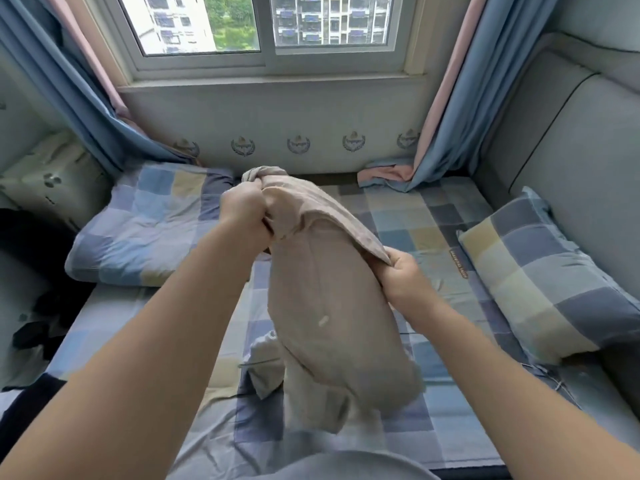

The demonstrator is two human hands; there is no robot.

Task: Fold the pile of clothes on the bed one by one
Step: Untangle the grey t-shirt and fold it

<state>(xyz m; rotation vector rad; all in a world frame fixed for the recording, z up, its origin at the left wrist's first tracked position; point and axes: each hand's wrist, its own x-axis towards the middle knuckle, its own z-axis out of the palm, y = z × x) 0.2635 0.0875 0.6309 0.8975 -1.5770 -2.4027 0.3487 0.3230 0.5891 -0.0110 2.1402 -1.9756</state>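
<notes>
Gripping the beige garment (332, 306) at its top edge, left hand (244, 211) at 11 o'clock and right hand (403, 277) at 3 o'clock lift it above the bed (433, 216). It looks soft, light and floppy; corners seem best to hold.

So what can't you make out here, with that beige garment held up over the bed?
Head view only:
Beige garment: its type; it hangs bunched, lower end blurred.
Pale cloth: mostly hidden behind the garment.
Dark clothes: cut off by the left edge, in shadow.
Small dark label: lettering too small to read.
Left hand: fingertips buried in fabric.
</notes>
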